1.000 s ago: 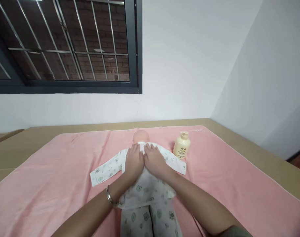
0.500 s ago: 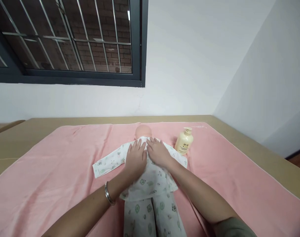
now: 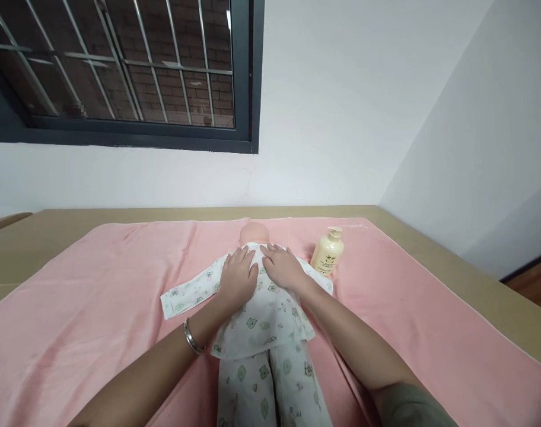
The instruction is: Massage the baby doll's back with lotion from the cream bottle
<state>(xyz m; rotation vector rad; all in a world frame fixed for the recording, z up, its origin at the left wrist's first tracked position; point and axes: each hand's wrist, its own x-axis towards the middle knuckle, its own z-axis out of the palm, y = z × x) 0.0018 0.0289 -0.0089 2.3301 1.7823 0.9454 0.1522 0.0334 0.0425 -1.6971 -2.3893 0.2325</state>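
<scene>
A baby doll lies stretched out on a pink cloth, its bald head (image 3: 254, 232) away from me. It wears a white printed top (image 3: 264, 323) and matching trousers (image 3: 248, 385). My left hand (image 3: 239, 277) rests flat on the upper left of the top, fingers extended toward the doll's head. On the upper right of the top lies my right hand (image 3: 283, 270), also flat with its fingers stretched out. Neither hand grips anything. One sleeve (image 3: 188, 296) reaches out to the left; the other is partly hidden behind my right hand and forearm.
A pale yellow pump bottle (image 3: 327, 252) stands on the pink cloth (image 3: 408, 314), close to the doll's right-hand sleeve. Under the cloth is a tan surface (image 3: 488, 296) that meets a white wall (image 3: 324, 118). A barred window (image 3: 248, 77) is at upper left.
The whole view has shifted slightly. Both hands stay flat on the doll's top, with a slightly wider gap between them.
</scene>
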